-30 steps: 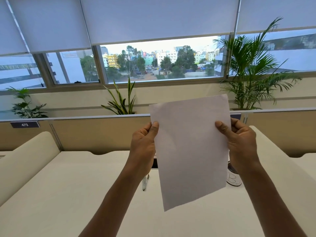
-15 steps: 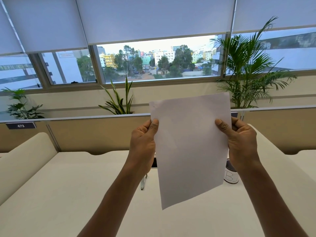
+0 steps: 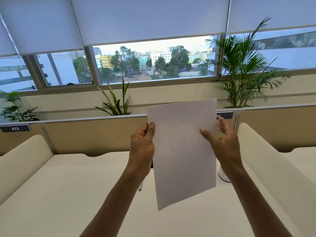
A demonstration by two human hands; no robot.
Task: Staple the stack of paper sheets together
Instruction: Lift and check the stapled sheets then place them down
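Note:
I hold a stack of white paper sheets point(image 3: 183, 151) upright in the air above the cream desk point(image 3: 68, 194). My left hand point(image 3: 142, 147) pinches the stack's left edge, thumb on the front. My right hand point(image 3: 222, 142) is at the right edge, blurred, with its fingers spread apart behind the edge and its thumb over the front of the sheet. A small metallic item point(image 3: 140, 187) lies on the desk under my left forearm, mostly hidden; I cannot tell what it is.
A white cup point(image 3: 224, 176) stands on the desk behind my right wrist. Beige partition panels point(image 3: 95, 135) close off the desk's far side, with potted plants point(image 3: 118, 103) and windows beyond. Cream side dividers point(image 3: 22, 161) flank the desk.
My right hand has loosened from a firm pinch on the right edge, and its fingers have spread. The stack has turned slightly and its right edge now hangs straighter. The left hand's grip is unchanged.

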